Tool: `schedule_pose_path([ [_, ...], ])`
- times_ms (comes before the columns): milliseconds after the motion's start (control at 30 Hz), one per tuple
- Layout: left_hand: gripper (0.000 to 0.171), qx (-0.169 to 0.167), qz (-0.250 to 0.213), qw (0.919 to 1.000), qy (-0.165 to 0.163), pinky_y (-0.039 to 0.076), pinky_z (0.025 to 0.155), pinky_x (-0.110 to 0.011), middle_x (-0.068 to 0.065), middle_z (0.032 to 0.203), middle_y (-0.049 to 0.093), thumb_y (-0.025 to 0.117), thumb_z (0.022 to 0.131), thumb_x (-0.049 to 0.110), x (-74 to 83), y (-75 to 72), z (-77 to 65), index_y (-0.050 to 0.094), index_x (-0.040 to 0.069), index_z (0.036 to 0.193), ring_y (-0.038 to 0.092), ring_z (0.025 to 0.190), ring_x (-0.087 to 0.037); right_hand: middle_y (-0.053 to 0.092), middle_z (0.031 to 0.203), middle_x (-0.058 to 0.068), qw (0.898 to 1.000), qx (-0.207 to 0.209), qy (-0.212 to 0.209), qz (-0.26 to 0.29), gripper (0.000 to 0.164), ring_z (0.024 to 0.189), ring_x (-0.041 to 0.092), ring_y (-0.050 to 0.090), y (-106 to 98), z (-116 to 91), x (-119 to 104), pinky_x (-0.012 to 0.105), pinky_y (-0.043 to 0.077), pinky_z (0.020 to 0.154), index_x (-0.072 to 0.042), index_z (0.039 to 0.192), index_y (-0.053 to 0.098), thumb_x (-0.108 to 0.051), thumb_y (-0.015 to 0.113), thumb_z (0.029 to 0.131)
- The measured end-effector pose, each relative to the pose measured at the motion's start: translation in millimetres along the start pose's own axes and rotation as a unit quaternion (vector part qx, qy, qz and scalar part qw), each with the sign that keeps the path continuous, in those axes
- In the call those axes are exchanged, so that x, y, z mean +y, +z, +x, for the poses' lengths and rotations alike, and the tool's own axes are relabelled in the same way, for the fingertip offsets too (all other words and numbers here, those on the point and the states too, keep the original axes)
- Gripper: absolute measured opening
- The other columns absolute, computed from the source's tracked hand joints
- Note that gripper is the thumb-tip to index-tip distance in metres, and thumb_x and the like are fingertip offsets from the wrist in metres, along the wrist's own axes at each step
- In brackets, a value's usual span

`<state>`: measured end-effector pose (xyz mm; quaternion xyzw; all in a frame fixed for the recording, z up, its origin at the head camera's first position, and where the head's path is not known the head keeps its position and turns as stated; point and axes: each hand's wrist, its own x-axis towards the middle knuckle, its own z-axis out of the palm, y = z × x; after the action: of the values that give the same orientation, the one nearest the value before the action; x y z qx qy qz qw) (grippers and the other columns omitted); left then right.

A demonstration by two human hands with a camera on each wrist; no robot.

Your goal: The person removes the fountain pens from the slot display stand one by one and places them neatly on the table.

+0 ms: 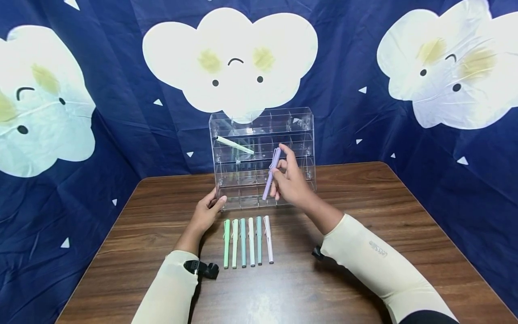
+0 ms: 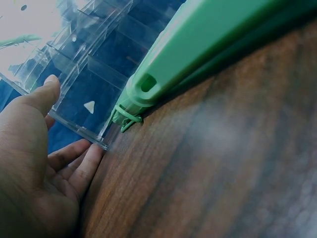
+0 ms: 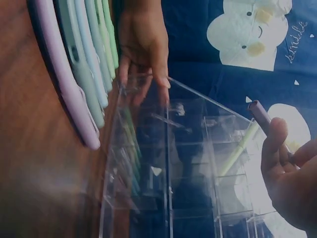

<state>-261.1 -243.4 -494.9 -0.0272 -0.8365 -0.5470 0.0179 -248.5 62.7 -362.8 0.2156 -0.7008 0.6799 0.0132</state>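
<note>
My right hand (image 1: 290,180) pinches a purple pen (image 1: 271,173) in front of a clear plastic display rack (image 1: 259,204) with several tiers of compartments. The pen tilts, its clip end up. In the right wrist view the same purple pen (image 3: 261,116) sticks out past the fingers. At the rack's lower left corner, my left hand (image 1: 206,213) grips the edge, thumb in front; the left wrist view shows its fingertips (image 2: 89,161) at the bottom edge. A pale green-white pen (image 1: 234,145) lies slanted in an upper left tier.
Before the rack, several pens lie side by side on the wooden table (image 1: 162,211): a bright green one (image 1: 226,243) at the left, pale and teal ones between, a pale pinkish-white one (image 1: 269,239) at the right. A dark blue cloud-print curtain (image 1: 340,90) stands behind.
</note>
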Motion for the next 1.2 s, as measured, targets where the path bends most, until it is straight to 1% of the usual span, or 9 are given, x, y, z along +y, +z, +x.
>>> schedule_pose_path([
  [67,0.070,0.000,-0.002,1.0000,0.000,0.056,0.111,-0.049,-0.024,0.165,0.053,0.062,0.113,0.043,0.0,-0.1,0.2,0.031,0.030,0.174,0.058,0.148,-0.041,0.056,0.119,0.023,1.000,0.001,0.014,0.006,0.079,0.054,0.017,0.060,1.2,-4.0,2.9,0.033,0.053,0.044,-0.027,0.174,0.008,0.003,0.048,0.112],
  [167,0.070,-0.001,-0.003,1.0000,0.004,0.055,0.113,-0.053,-0.025,0.164,0.053,0.062,0.113,0.043,-0.2,0.0,0.6,0.031,0.029,0.174,0.057,0.148,-0.041,0.057,0.119,0.021,0.999,0.004,0.031,-0.006,0.083,0.054,0.019,0.059,1.5,-9.5,7.5,0.031,0.052,0.046,-0.028,0.173,0.012,0.005,0.054,0.109],
  [333,0.070,0.000,-0.002,1.0000,0.002,0.055,0.112,-0.053,-0.024,0.165,0.053,0.062,0.113,0.043,-0.4,0.1,0.8,0.031,0.028,0.174,0.057,0.148,-0.042,0.061,0.111,0.017,0.999,-0.006,0.033,-0.038,0.082,0.057,0.024,0.060,-2.2,-17.2,15.8,0.033,0.055,0.049,-0.019,0.170,0.020,0.010,0.060,0.104],
  [433,0.070,0.002,0.001,1.0000,0.004,0.055,0.111,-0.051,-0.025,0.163,0.054,0.062,0.113,0.043,-0.6,-0.4,1.2,0.031,0.029,0.174,0.058,0.147,-0.042,0.062,0.106,0.017,0.997,-0.024,0.038,-0.055,0.080,0.059,0.024,0.061,-6.7,-22.2,19.9,0.037,0.056,0.050,-0.015,0.167,0.024,0.011,0.063,0.101],
  [567,0.070,0.001,0.005,1.0000,0.005,0.055,0.111,-0.050,-0.024,0.163,0.055,0.062,0.113,0.043,-0.3,-1.3,1.8,0.031,0.029,0.174,0.058,0.147,-0.041,0.063,0.104,0.016,0.994,-0.051,0.056,-0.078,0.079,0.059,0.020,0.061,-13.4,-28.4,27.1,0.035,0.056,0.051,-0.012,0.165,0.028,0.009,0.067,0.099],
  [667,0.070,0.000,0.003,1.0000,0.006,0.056,0.110,-0.050,-0.023,0.163,0.055,0.062,0.113,0.043,-0.6,-1.6,1.9,0.031,0.029,0.174,0.059,0.147,-0.042,0.061,0.104,0.015,0.992,-0.069,0.070,-0.082,0.078,0.059,0.020,0.061,-17.1,-32.0,34.5,0.034,0.057,0.051,-0.010,0.163,0.029,0.009,0.069,0.098],
  [900,0.069,0.000,0.003,1.0000,0.008,0.058,0.110,-0.049,-0.026,0.162,0.055,0.061,0.113,0.042,0.4,-1.3,0.4,0.031,0.028,0.174,0.059,0.146,-0.043,0.061,0.101,0.013,0.984,-0.122,0.092,-0.093,0.073,0.061,0.020,0.060,-21.1,-42.8,46.1,0.038,0.058,0.053,-0.006,0.156,0.032,0.011,0.070,0.096],
  [1067,0.068,-0.003,-0.006,1.0000,0.005,0.057,0.111,-0.053,-0.027,0.161,0.056,0.061,0.113,0.042,1.6,-2.6,-1.4,0.032,0.028,0.173,0.058,0.147,-0.043,0.065,0.094,0.012,0.979,-0.141,0.105,-0.103,0.072,0.064,0.027,0.062,-22.4,-49.1,52.0,0.045,0.060,0.055,-0.005,0.153,0.035,0.010,0.074,0.094],
  [1200,0.069,-0.001,-0.003,1.0000,0.006,0.057,0.110,-0.052,-0.026,0.161,0.056,0.062,0.113,0.042,0.9,-2.8,-1.8,0.032,0.028,0.173,0.059,0.146,-0.043,0.065,0.090,0.011,0.976,-0.150,0.114,-0.106,0.070,0.064,0.030,0.061,-22.4,-53.0,54.5,0.040,0.058,0.054,-0.001,0.149,0.036,0.010,0.076,0.093],
])
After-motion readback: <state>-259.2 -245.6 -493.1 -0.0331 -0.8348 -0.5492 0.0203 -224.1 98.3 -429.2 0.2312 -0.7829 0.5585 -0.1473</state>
